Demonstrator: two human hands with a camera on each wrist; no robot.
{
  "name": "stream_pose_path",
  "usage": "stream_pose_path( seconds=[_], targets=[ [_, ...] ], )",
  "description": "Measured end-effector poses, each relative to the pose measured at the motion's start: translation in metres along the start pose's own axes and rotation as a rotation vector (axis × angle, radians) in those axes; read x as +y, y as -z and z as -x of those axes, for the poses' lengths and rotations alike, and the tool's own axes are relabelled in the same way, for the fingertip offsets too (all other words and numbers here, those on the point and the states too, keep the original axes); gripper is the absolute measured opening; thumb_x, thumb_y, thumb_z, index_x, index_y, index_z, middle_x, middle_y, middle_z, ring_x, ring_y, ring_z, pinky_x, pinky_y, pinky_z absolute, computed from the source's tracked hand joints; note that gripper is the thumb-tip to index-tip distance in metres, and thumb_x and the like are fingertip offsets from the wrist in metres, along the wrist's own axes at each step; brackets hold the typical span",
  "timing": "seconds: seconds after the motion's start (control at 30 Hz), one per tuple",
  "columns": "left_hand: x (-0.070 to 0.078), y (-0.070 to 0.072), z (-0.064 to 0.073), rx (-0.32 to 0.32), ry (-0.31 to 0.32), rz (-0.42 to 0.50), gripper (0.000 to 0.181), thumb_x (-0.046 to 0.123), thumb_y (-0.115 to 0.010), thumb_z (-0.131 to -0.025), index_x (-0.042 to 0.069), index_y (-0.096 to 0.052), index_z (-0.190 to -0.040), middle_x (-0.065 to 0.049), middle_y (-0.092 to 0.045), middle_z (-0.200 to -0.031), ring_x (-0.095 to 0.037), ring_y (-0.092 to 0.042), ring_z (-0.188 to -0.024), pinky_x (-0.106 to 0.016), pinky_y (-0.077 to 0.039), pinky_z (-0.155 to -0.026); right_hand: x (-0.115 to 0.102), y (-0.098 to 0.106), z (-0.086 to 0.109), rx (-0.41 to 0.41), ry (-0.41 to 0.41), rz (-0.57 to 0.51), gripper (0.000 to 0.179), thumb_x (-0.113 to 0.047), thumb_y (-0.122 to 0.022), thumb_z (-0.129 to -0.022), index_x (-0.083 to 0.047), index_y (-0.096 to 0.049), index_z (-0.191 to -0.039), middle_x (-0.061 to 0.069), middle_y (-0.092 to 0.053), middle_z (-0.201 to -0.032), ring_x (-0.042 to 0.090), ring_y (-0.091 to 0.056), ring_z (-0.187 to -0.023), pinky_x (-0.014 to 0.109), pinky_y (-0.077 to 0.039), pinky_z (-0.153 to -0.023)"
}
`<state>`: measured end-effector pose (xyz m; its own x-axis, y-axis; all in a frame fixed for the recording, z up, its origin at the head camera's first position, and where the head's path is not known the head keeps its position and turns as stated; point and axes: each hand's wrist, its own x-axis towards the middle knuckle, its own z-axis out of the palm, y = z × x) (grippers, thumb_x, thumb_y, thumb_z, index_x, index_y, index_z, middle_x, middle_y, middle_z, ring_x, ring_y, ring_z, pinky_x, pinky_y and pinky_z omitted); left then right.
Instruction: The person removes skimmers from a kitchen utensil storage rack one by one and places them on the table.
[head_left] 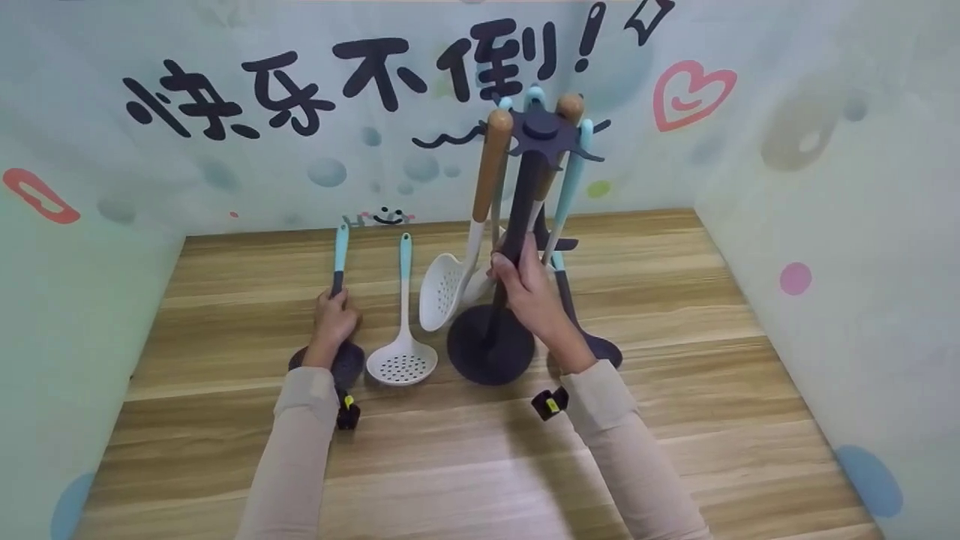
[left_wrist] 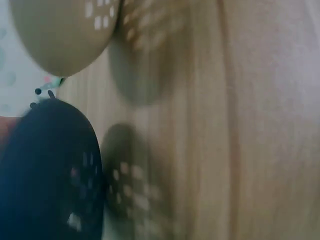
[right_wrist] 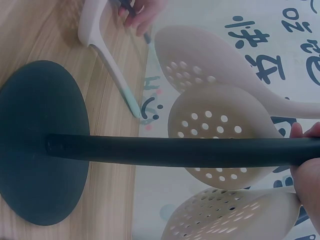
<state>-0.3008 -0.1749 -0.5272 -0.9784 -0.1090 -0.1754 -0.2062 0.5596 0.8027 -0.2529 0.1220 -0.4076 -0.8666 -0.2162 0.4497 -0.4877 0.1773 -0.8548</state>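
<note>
My left hand (head_left: 335, 321) grips the dark lower handle of a slotted skimmer with a light blue handle end (head_left: 341, 247). Its dark perforated head (left_wrist: 55, 170) shows in the left wrist view. My right hand (head_left: 536, 292) is wrapped around the dark pole (right_wrist: 200, 151) of a utensil stand with a round base (right_wrist: 42, 185) and a hooked top (head_left: 541, 131). Whether that base touches the table cannot be told. Several utensils hang from the hooks, among them a white slotted spoon (head_left: 442, 292) with a wooden handle (head_left: 491, 169).
Between my left hand and the stand lies a white skimmer (head_left: 403, 366) with a light blue handle. A dark utensil (head_left: 602, 350) lies right of my right hand, partly hidden. Printed walls (head_left: 825, 187) enclose the wooden table (head_left: 420, 465) at the back and sides.
</note>
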Motion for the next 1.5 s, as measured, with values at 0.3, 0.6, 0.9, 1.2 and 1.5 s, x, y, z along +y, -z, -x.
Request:
stream_pose_path(
  seconds=[0.3,0.6,0.9,1.2,1.5],
  targets=[
    [0.009,-0.009,0.004,-0.028,0.050,-0.146,0.054,0.001,-0.039,-0.082,-0.011,-0.037,-0.135,-0.029,-0.014,-0.149,-0.045,-0.015,-0.135,-0.048,-0.017,-0.112,0.000,0.000,0.001,0.002,-0.020,0.004,0.020,-0.009,-0.043,-0.098,0.002,-0.035,-0.113,0.014,-0.050,-0.092,0.029,-0.055,-0.084,0.048,-0.046,-0.077],
    [0.019,-0.006,0.010,-0.082,0.100,-0.208,0.061,0.006,-0.042,-0.079,-0.015,-0.031,-0.135,-0.031,-0.011,-0.148,-0.047,-0.019,-0.130,-0.050,-0.026,-0.107,0.002,-0.002,0.000,-0.002,0.005,-0.008,0.020,-0.008,-0.043,-0.098,0.001,-0.035,-0.114,0.012,-0.049,-0.091,0.020,-0.054,-0.081,0.052,-0.046,-0.075],
    [0.024,-0.001,0.012,-0.127,0.134,-0.157,0.064,0.010,-0.045,-0.082,-0.019,-0.025,-0.135,-0.033,0.001,-0.149,-0.048,-0.018,-0.130,-0.051,-0.027,-0.106,0.000,-0.002,0.000,-0.004,-0.020,-0.011,0.020,-0.009,-0.043,-0.098,0.001,-0.035,-0.113,0.012,-0.049,-0.088,0.031,-0.053,-0.082,0.040,-0.046,-0.074],
    [0.052,0.008,0.020,-0.091,0.085,-0.063,0.074,0.016,-0.045,-0.090,-0.003,-0.001,-0.147,-0.027,0.010,-0.151,-0.047,0.000,-0.139,-0.054,-0.010,-0.113,0.001,-0.002,0.000,0.000,-0.008,-0.009,0.019,-0.009,-0.042,-0.098,0.001,-0.036,-0.113,0.011,-0.050,-0.089,0.025,-0.054,-0.081,0.048,-0.046,-0.073],
    [0.109,0.007,0.040,-0.033,-0.177,0.049,0.072,0.020,-0.048,-0.093,-0.002,-0.006,-0.147,-0.022,0.010,-0.153,-0.041,0.001,-0.141,-0.052,-0.011,-0.114,-0.001,-0.002,-0.002,0.010,-0.019,-0.018,0.018,-0.006,-0.042,-0.098,0.003,-0.035,-0.112,0.011,-0.048,-0.091,0.023,-0.053,-0.082,0.033,-0.045,-0.075]
  ],
)
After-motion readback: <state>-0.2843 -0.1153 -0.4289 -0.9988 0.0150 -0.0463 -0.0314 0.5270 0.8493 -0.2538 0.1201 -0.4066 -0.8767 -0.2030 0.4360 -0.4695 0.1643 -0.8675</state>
